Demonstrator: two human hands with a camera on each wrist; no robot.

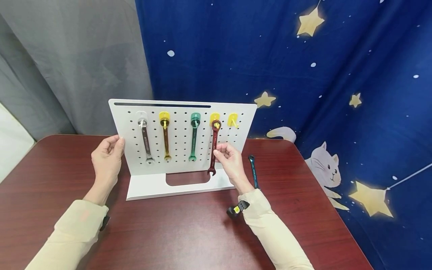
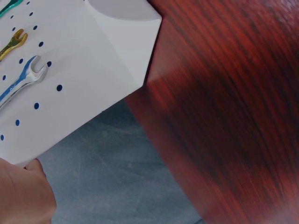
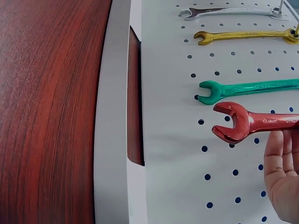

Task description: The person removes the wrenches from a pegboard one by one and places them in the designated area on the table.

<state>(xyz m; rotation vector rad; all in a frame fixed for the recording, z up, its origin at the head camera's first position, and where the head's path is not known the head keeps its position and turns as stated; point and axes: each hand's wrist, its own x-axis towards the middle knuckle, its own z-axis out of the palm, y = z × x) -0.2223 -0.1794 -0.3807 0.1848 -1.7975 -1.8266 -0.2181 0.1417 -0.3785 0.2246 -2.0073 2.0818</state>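
A white pegboard stand [image 1: 182,112] is upright on a dark red table [image 1: 202,232]. Silver [image 1: 146,144], gold [image 1: 165,140], green [image 1: 194,140] and red [image 1: 213,146] wrenches hang from its hooks. My left hand [image 1: 107,157] grips the board's left edge, thumb on the front face. My right hand [image 1: 229,159] pinches the red wrench's shaft near its lower open end. In the right wrist view the fingers [image 3: 282,172] touch the red wrench [image 3: 243,123] just below the green one [image 3: 247,87]. The left wrist view shows my thumb [image 2: 23,196] at the board's corner [image 2: 93,70].
One yellow hook [image 1: 232,120] at the board's right end is empty. A blue wrench [image 1: 253,172] lies flat on the table just right of my right hand. Behind the table hang a blue star-patterned cloth [image 1: 337,93] and a grey curtain [image 1: 67,56].
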